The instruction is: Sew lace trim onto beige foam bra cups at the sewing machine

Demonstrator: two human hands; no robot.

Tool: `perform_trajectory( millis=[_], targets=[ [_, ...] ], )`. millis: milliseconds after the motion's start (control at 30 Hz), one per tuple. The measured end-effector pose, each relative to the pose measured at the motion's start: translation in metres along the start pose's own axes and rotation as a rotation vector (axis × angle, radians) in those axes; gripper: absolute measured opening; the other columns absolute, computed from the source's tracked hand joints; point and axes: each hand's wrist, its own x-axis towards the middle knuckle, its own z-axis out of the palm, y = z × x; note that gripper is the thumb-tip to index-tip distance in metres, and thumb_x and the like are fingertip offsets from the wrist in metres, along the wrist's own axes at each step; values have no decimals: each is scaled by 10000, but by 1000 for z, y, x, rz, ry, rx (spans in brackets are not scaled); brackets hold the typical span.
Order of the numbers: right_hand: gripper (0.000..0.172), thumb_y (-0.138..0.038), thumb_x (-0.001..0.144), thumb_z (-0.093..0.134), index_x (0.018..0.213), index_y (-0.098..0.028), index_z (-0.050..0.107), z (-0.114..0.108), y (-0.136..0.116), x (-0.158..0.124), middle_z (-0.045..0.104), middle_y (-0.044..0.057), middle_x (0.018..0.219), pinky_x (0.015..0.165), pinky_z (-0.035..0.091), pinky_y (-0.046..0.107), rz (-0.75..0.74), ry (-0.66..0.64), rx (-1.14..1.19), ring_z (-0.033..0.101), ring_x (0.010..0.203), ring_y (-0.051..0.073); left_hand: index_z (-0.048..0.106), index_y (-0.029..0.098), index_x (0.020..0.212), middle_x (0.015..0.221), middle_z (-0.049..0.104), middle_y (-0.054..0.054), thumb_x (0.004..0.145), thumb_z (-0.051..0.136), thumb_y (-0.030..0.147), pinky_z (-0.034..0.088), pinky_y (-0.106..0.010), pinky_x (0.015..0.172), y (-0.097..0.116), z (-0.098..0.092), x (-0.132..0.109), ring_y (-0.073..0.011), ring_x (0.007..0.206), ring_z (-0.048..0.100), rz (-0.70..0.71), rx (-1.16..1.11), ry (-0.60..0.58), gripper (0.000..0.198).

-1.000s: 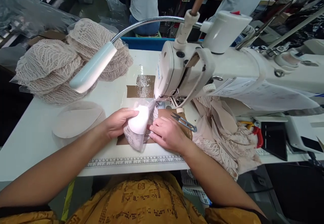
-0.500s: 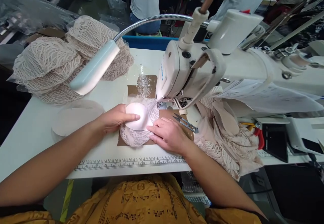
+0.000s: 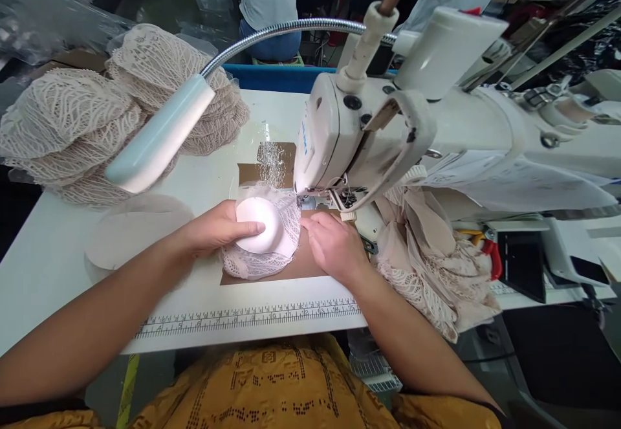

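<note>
A pale pink moulded bra cup (image 3: 272, 225) with lace fabric (image 3: 250, 266) around it lies under the sewing machine's needle area (image 3: 301, 200). My left hand (image 3: 220, 227) grips its left side, thumb on top of the cup and the other fingers hidden beneath. At the right edge of the lace, just in front of the presser foot, my right hand (image 3: 334, 241) is closed with its fingertips pinching the edge. Thread snips (image 3: 369, 245) lie mostly hidden behind my right hand.
Lace piles (image 3: 72, 125) stand at the back left, under a lamp (image 3: 160, 134). A sheer oval piece (image 3: 129, 231) lies by my left forearm. More lace pieces (image 3: 427, 261) lie right of the sewing machine (image 3: 325, 131). A ruler tape (image 3: 252, 318) runs along the table's front.
My right hand has moved from the cup's lower right up to the lace edge near the needle, now covering most of the snips. The cup has turned slightly in my left hand. The view has shifted slightly.
</note>
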Motion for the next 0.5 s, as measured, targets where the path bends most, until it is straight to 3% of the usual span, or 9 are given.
perform_trajectory(
  millis=[133, 500],
  targets=[
    [342, -94, 902, 451, 1097, -188, 716, 1, -2, 1, 650, 54, 868, 637, 354, 294, -12, -12, -13, 509, 709, 164, 723, 115, 960, 897, 756, -90, 657, 836, 347, 570, -276, 715, -3, 0, 2, -206, 797, 697, -84, -114, -35, 398],
    [362, -104, 922, 414, 1125, -158, 709, 6, -2, 1, 660, 72, 854, 640, 365, 319, -13, 21, -67, 492, 689, 179, 707, 119, 992, 940, 751, -101, 671, 813, 369, 569, -346, 793, -4, 2, 0, -246, 860, 694, -25, -108, -9, 420]
  ],
)
